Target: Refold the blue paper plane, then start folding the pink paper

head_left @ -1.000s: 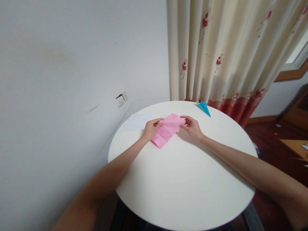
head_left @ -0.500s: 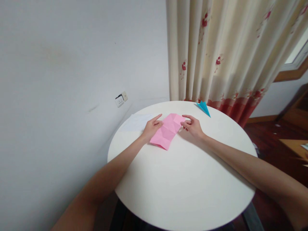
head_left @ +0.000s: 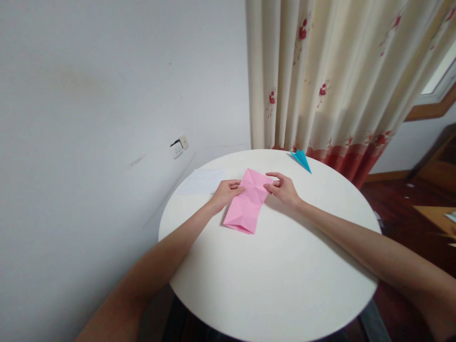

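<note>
A creased sheet of pink paper, folded over into a long shape, is held just over the white table between both hands. My left hand pinches its left edge, thumb on top and fingers behind. On the other side, my right hand grips the upper right edge between thumb and fingers, with the index finger arched above the paper. Crossing fold lines show on the pink surface, and its near end gapes slightly between layers.
The round white table stands against a wall and a flowered curtain. A white sheet of paper lies at its left rear. Near the back edge rests a blue folded paper plane. A wall socket is at left.
The pink paper has turned more upright in view and its near end has come closer to me. My left index finger, stretched out before, is now bent behind the paper's edge.
</note>
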### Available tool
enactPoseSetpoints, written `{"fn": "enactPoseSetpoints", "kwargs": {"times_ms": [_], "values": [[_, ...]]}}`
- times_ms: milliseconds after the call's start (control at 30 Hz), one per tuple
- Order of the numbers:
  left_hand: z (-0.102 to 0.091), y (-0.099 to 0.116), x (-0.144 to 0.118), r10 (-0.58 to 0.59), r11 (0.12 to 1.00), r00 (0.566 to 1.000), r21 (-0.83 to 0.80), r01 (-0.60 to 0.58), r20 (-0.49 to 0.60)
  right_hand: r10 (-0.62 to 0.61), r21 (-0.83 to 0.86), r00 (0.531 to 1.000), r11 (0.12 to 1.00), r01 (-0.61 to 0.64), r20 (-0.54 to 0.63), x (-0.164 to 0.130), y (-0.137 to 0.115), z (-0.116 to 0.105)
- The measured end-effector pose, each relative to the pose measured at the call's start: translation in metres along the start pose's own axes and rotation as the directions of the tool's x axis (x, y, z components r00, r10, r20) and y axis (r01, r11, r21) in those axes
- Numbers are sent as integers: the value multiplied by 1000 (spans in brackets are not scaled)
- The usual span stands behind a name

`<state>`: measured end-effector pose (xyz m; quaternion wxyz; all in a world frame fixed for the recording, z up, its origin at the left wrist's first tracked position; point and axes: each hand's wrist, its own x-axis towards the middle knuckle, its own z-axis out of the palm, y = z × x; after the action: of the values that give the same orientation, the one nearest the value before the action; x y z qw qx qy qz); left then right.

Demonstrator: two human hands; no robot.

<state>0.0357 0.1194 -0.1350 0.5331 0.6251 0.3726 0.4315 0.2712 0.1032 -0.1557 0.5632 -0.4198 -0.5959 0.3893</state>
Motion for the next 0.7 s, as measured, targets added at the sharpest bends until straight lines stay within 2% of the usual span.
{"fn": "enactPoseSetpoints", "kwargs": {"times_ms": [133, 300, 467, 600, 700], "values": [[2, 3, 1, 24, 999, 999, -28, -23, 21, -55, -51, 997, 997, 57, 47, -2, -1, 2], [4, 1, 2, 18, 999, 1000, -38, -19, -23, -61, -83, 993, 994, 69, 103, -8, -7, 6], [4, -3, 2, 20, 999, 996, -48, -25, -83, -17, -53, 996, 998, 22, 89, -8, -8, 7], [5, -1, 1, 23, 999, 997, -26, -25, -77, -18, -16, 998, 1000, 19, 68, -6, -8, 8], [6, 2, -1, 54, 997, 996, 51, -50, -65, -30, -15, 998, 999, 31, 59, -5, -8, 8]]}}
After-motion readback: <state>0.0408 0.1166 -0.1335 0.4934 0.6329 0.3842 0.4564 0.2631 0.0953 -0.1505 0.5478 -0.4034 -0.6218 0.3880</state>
